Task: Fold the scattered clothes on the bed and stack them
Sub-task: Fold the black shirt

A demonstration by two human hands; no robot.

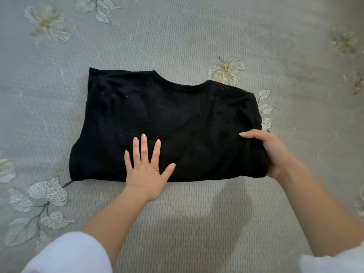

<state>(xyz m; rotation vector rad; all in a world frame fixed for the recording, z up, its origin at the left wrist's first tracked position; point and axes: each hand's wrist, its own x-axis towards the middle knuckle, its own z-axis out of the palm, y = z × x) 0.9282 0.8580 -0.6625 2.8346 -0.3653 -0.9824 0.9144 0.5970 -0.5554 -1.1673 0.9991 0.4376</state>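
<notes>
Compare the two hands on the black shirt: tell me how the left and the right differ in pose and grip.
The left hand lies flat on the black shirt, fingers straight and spread; the right hand curls its fingers round the fabric. The left hand presses near the middle of the shirt's near edge; the right hand grips the shirt's right-hand edge. Both touch the same shirt.

The bed (pixel 197 223) is gray, with flowers and leaves drawn on it. A folded black shirt (pixel 167 119) lies flat on it.
</notes>
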